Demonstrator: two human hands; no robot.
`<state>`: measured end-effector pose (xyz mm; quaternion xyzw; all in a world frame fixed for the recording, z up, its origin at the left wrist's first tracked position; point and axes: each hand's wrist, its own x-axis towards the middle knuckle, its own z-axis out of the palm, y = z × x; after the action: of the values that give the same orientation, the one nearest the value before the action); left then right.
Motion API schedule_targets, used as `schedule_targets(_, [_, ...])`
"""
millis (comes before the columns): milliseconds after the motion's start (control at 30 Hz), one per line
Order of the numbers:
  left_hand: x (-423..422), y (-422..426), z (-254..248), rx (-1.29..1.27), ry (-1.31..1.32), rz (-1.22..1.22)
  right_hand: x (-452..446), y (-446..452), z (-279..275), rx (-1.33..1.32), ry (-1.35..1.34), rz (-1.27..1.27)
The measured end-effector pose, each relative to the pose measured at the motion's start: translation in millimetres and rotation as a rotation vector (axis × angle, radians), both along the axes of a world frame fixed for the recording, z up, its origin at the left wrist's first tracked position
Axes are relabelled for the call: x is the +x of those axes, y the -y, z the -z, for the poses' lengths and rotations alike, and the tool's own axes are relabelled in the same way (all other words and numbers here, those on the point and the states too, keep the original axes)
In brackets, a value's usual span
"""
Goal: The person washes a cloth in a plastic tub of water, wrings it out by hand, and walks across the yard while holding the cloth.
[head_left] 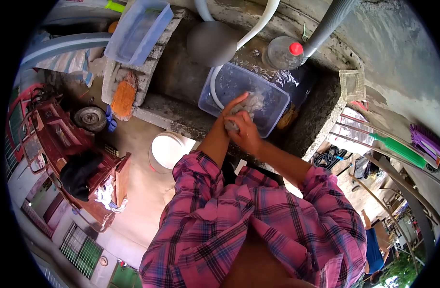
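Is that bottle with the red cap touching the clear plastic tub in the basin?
Apart. The head view shows it: a wet, glistening strip of the basin separates the bottle from the tub.

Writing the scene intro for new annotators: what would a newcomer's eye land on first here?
Probably the pink plaid shirt filling the bottom centre. Then the right hand and left hand, crossing near the middle at the close edge of a clear bluish basin set in the concrete trough. After that, likely the bright red cap on the clear bottle at the trough's far side.
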<state>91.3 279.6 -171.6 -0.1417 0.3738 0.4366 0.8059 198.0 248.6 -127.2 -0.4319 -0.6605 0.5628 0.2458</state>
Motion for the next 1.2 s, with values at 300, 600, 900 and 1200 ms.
schedule_targets(300, [3.5, -0.6, 47.8, -0.257, -0.506, 0.010, 48.8, -57.8, 134.2, -0.245, 0.346, 0.303])
schedule_targets(600, [-23.9, 19.1, 49.8, -0.369, -0.759, 0.224, 39.1, -45.2, 144.2, 0.045, 0.773, -0.385])
schedule_targets(900, [-24.8, 19.0, 45.7, -0.463, -0.625, 0.166, 53.9, -43.8, 149.6, 0.031, 0.689, -0.168])
schedule_targets(1200, [-23.0, 3.3, 20.6, -0.224, -0.124, 0.048, 23.6, -16.4, -15.0, -0.415, -0.386, 0.025])
